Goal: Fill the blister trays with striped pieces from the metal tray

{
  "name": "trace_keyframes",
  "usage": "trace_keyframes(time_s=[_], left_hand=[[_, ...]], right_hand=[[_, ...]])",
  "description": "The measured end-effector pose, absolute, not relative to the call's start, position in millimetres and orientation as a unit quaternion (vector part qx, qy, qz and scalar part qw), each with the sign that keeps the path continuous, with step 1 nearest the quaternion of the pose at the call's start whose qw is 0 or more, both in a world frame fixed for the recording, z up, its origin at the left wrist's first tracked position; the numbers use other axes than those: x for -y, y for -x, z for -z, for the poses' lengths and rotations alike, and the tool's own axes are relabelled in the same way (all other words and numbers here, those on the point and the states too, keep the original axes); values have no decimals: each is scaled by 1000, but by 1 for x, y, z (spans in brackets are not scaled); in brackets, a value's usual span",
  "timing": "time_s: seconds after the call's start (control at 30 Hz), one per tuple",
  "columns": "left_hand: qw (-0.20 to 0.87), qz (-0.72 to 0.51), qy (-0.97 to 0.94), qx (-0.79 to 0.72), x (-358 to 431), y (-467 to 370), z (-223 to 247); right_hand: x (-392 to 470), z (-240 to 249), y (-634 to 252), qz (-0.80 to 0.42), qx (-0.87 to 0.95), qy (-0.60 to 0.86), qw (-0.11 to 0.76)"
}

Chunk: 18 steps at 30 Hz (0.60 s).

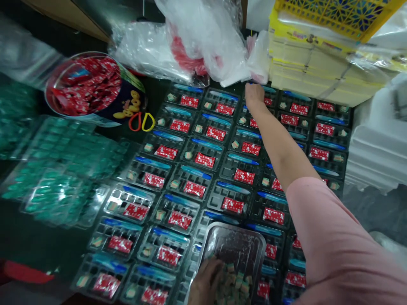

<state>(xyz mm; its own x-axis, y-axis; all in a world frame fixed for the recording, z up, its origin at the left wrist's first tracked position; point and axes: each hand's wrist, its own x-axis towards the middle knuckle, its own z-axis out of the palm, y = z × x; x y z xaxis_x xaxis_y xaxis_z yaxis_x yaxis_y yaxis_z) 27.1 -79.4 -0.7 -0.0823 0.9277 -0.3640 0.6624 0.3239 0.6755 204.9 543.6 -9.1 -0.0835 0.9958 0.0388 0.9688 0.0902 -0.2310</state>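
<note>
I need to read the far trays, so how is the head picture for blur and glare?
Head view: the left side with the stacked green clear plastic trays is smeared by motion blur; glare whitens one clear tray at centre left; the black compartment trays near the outstretched right hand read fairly sharp; edges bend, lens distortion.

- At the far left we see a round tub (95, 111) full of red packets (84, 84), its side printed with yellow shapes.
- Just beside it lie scissors (142, 121) with one red and one yellow handle.
- We find stacks of clear trays (60, 169) holding green pieces on the left.
- Crumpled plastic bags (203, 42) lie at the far edge, one with something red inside.
- A yellow crate (337, 15) tops wrapped, strapped packs (321, 72) at the upper right.
</note>
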Motion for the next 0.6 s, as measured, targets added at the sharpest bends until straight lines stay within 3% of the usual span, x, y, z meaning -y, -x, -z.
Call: trace_keyframes(time_s=[0.33, 0.6], left_hand=[[400, -165, -539, -722, 87, -28, 3], [414, -162, -534, -719, 86, -26, 4]], right_hand=[[-540, 8, -220, -86, 732, 671, 77], [-549, 24, -246, -105, 762, 627, 122]])
